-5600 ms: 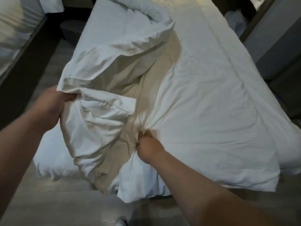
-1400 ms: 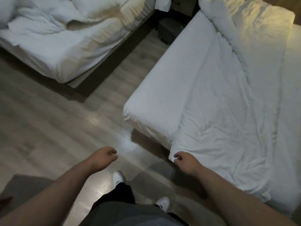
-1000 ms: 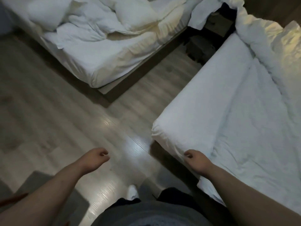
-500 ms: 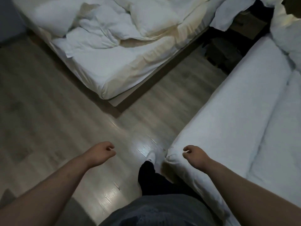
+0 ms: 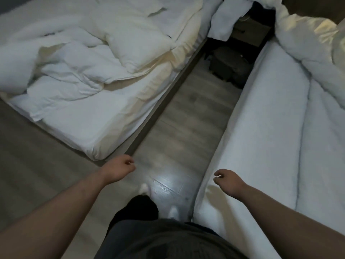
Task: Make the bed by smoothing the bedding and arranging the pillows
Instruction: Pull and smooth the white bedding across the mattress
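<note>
Standing in the aisle: one person, both arms forward. Left hand (image 5: 121,171), lower centre, fingers loosely curled and holding nothing, over the floor (image 5: 183,128) near the corner of the upper-left bed (image 5: 93,124). Right hand (image 5: 226,181), fingers likewise curled and empty, over the near edge of the right-side bed (image 5: 261,128). Duvet (image 5: 321,139) lies flat on that bed, bunched at upper right. Pillow (image 5: 134,43) on rumpled bedding, upper-left bed. Floor strip between the beds open up to a dark bag (image 5: 229,68), top centre.
</note>
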`<state>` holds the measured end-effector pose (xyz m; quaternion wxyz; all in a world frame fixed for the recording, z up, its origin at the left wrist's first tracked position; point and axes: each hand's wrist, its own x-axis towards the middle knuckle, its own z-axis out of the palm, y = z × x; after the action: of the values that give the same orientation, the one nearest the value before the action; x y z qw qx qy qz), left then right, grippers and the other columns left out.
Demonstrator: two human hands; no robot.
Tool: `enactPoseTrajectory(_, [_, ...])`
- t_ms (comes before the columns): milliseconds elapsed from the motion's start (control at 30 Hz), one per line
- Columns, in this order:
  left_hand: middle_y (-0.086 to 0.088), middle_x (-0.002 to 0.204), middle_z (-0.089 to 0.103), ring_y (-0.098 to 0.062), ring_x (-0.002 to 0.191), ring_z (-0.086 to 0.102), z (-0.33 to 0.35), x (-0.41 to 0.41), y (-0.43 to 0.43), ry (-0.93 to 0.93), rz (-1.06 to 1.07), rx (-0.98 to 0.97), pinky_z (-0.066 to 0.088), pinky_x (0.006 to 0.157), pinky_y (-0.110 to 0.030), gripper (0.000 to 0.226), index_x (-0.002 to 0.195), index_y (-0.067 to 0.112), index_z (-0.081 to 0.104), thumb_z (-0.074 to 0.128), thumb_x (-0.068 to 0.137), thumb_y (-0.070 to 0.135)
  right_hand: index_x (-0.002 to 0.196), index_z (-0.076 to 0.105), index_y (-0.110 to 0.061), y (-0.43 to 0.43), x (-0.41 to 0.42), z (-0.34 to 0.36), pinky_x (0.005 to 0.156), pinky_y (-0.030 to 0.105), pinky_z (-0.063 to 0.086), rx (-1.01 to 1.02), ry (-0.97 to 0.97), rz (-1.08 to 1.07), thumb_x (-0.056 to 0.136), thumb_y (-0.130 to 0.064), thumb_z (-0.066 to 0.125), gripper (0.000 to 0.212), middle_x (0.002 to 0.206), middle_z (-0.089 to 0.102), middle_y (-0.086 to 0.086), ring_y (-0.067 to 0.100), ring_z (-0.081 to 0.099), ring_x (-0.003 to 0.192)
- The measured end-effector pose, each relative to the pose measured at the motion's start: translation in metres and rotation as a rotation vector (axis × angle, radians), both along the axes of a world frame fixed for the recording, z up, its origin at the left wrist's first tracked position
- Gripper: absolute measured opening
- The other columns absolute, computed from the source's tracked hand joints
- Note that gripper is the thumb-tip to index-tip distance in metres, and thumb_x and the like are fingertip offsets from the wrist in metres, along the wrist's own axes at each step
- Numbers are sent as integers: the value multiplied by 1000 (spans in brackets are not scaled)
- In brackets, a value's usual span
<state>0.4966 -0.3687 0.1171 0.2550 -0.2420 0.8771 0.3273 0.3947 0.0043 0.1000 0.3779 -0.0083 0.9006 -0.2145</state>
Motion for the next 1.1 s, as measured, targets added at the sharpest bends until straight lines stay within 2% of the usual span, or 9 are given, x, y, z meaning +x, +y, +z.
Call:
enactPoseTrajectory(67, [1,109,65,-15,100,60,1,-39,-12,18,-53,-6,43,86,-24,27,112,19,66,63,89,32,120,62,-12,-5,-19,0,83,27,44,19,2,-35,91,-22,55,31,104,64,3,20,60,97])
enactPoseTrajectory(233, [-1,97,67,-15,91,61,1,-139,-52,53,-182,44,42,72,-17,14,98,13,69,64,90,22,115,64,-10,-34,-75,2,83,28,45,28,33,-204,91,-20,56,28,104,66,7,21,61,96])
enactPoseTrajectory(400, [-3,108,63,-21,103,59,2,-234,-88,8,-303,25,45,92,-30,24,108,10,67,62,90,26,109,67,-6,-69,-124,6,86,28,44,22,73,-344,91,-17,56,24,108,66,9,24,60,102])
enactPoseTrajectory(533, [-7,106,66,-21,98,61,0,-297,-93,-8,-409,32,45,89,-31,19,102,10,68,63,90,24,107,67,-7,-80,-144,9,88,30,47,-4,56,-474,89,-19,58,23,105,67,8,24,62,99])
enactPoseTrajectory(733, [-5,100,66,-19,94,61,-8,-398,-66,-51,-606,13,46,79,-29,17,97,15,68,63,89,29,113,66,-10,-59,-182,7,87,28,45,-3,38,-661,90,-21,59,26,111,67,8,24,62,104])
enactPoseTrajectory(800, [-1,104,63,-17,97,60,-12,-434,-52,-76,-643,12,45,81,-28,20,103,20,65,62,89,34,116,65,-11,-47,-200,2,89,28,45,11,30,-690,91,-23,58,28,114,66,7,23,61,106])
enactPoseTrajectory(867, [2,101,64,-17,96,61,-16,-471,-33,-91,-684,9,46,80,-28,21,101,19,66,62,89,36,114,66,-13,-34,-223,-6,89,29,46,22,20,-722,92,-24,57,27,115,65,6,22,60,103])
enactPoseTrajectory(967, [3,93,67,-12,85,63,-19,-529,-4,-97,-704,23,49,76,-29,17,93,22,68,63,88,38,110,68,-13,-12,-268,-19,86,28,45,47,20,-761,91,-23,57,24,114,64,6,19,57,96])
enactPoseTrajectory(1100, [0,95,67,-12,85,62,-17,-613,41,-88,-720,28,46,73,-26,10,93,23,67,65,89,32,110,67,-15,23,-336,-27,84,27,44,42,10,-820,90,-26,58,24,117,64,6,18,56,97])
